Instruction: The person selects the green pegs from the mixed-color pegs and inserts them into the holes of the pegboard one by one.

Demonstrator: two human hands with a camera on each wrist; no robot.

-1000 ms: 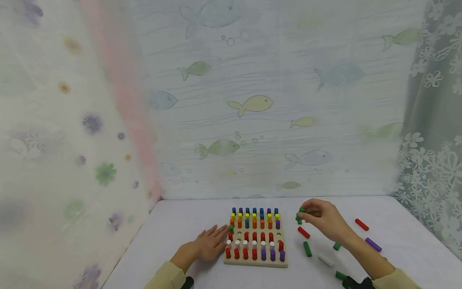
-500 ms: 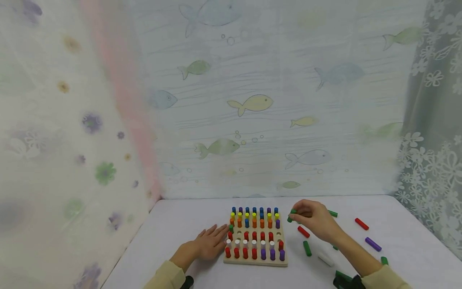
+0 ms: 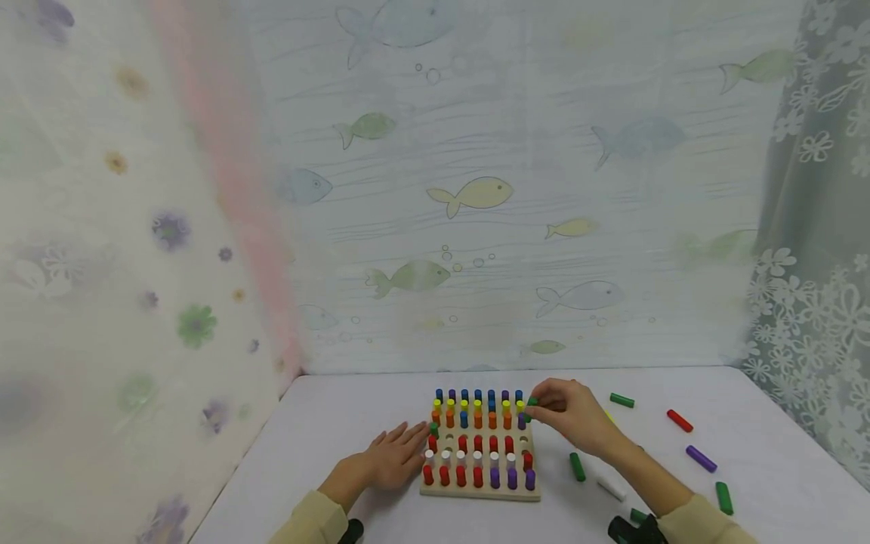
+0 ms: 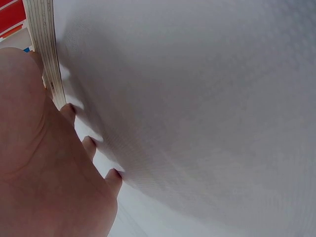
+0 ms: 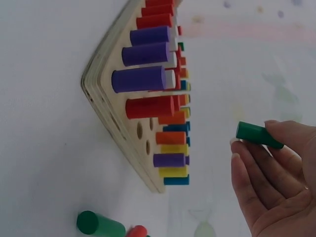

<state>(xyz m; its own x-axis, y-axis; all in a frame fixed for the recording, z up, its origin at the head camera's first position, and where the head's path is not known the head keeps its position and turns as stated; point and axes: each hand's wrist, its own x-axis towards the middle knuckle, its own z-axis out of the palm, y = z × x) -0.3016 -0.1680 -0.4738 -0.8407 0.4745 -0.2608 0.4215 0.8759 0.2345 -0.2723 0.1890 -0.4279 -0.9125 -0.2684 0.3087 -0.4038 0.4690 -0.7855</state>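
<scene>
From my remote station: my right hand [image 3: 574, 415] pinches a green peg [image 3: 532, 403] between thumb and fingertips, poised at the 3 o'clock edge of the wooden pegboard [image 3: 479, 493] on the white counter [image 3: 340, 423]. My left hand [image 3: 394, 457] lies flat with straight fingers on the counter, its fingertips against the board's 9 o'clock edge; that grip holds nothing.

The head view alone shows the loose pegs scattered toward 3 o'clock of the board: a second green peg [image 3: 577, 466], a white peg [image 3: 611, 489], a red peg [image 3: 680, 421] and a purple peg [image 3: 701, 459].

The right wrist view alone shows the held green peg [image 5: 258, 135] lying roughly level in the grip, clear of the board, and two empty holes [image 5: 140, 130] beside a red board peg [image 5: 149, 107]. The left wrist view gives only palm, fingertips [image 4: 114, 174] on the counter and the board's layered edge [image 4: 47, 49].
</scene>
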